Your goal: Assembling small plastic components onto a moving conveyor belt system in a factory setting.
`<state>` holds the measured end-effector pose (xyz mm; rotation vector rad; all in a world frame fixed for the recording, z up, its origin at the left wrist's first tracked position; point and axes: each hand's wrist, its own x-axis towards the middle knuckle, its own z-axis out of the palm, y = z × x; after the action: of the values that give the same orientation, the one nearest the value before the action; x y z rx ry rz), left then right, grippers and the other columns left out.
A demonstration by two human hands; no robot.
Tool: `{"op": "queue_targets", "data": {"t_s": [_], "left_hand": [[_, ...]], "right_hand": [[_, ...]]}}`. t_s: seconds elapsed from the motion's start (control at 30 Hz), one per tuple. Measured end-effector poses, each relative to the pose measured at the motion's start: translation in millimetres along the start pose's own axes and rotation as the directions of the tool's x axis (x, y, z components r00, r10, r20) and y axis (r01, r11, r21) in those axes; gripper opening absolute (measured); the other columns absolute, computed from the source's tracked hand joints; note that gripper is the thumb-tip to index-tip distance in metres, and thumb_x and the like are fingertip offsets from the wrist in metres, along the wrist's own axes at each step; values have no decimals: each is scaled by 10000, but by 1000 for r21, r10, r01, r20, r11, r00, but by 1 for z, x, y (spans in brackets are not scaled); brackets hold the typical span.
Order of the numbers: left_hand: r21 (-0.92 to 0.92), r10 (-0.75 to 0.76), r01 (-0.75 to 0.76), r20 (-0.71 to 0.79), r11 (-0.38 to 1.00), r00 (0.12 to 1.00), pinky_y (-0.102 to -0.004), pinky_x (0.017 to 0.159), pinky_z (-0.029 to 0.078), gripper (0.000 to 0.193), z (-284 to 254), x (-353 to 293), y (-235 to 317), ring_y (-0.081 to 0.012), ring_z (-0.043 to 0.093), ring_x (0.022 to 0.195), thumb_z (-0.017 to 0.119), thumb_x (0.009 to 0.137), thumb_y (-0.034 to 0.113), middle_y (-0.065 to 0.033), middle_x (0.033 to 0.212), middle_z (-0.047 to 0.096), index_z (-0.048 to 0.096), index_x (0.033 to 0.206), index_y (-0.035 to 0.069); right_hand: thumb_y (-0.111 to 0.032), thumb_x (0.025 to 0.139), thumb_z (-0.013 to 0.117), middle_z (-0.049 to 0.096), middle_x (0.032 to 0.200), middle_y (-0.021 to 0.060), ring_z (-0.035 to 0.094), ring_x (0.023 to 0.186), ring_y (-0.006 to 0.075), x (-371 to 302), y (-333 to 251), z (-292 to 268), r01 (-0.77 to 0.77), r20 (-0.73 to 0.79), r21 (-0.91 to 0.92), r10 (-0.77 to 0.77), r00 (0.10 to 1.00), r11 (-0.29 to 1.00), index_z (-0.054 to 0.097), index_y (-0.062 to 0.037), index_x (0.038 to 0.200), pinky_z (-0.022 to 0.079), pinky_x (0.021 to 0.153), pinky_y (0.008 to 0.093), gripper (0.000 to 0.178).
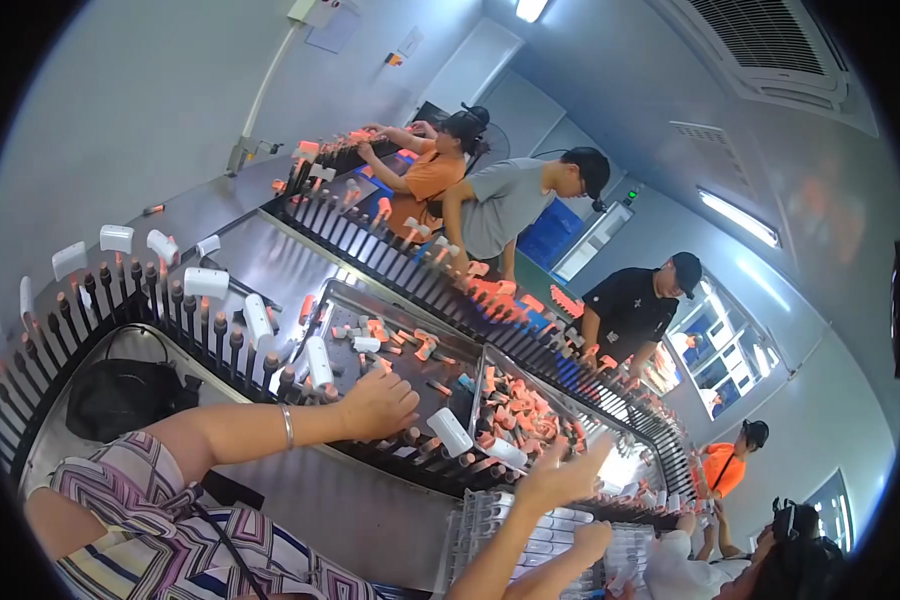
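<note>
My left hand [380,404], with a bracelet on its wrist, is closed with curled fingers over the near row of black pegs. Whether anything sits inside it is hidden. My right hand [558,482] reaches up from the lower edge, thumb and fingers apart and slightly blurred, with nothing visible in it. Just left of it, a white, rounded plastic piece [450,431] stands above the pegs. Another white piece [319,361] is tilted on a peg beside my left hand. Black upright pegs [236,345] with pinkish tips carry several such pieces along the curve.
Beyond the near row, a metal tray [478,388] holds loose orange and dark parts. Clear plastic racks [478,520] lie below my right hand. Another person's closed hand [592,540] seems to be beside it. A black bag [125,398] lies inside the curve; co-workers line the far row.
</note>
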<state>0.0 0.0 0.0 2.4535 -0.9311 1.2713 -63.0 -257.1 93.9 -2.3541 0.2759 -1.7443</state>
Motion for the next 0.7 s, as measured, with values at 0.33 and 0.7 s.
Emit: {"op": "queue_targets", "data": {"t_s": [0.33, 0.7], "left_hand": [[26, -71, 69, 60, 997, 996, -368, 682, 381, 273, -53, -43, -51, -219, 537, 763, 698, 769, 333, -39, 786, 539, 587, 871, 106], [138, -196, 185, 72, 973, 978, -438, 862, 405, 456, -114, -75, -81, -289, 572, 936, 692, 794, 395, -119, 1030, 591, 579, 1057, 41]], "right_hand": [[-392, 809, 707, 579, 1219, 174, 576, 1090, 341, -46, 41, 19, 254, 574, -221, -85, 814, 941, 365, -134, 1459, 400, 928, 532, 778], [-358, 853, 666, 510, 1329, 176, 393, 1315, 416, -60, 79, 40, 168, 636, 126, -209, 743, 978, 537, -61, 1201, 412, 964, 525, 475]]}}
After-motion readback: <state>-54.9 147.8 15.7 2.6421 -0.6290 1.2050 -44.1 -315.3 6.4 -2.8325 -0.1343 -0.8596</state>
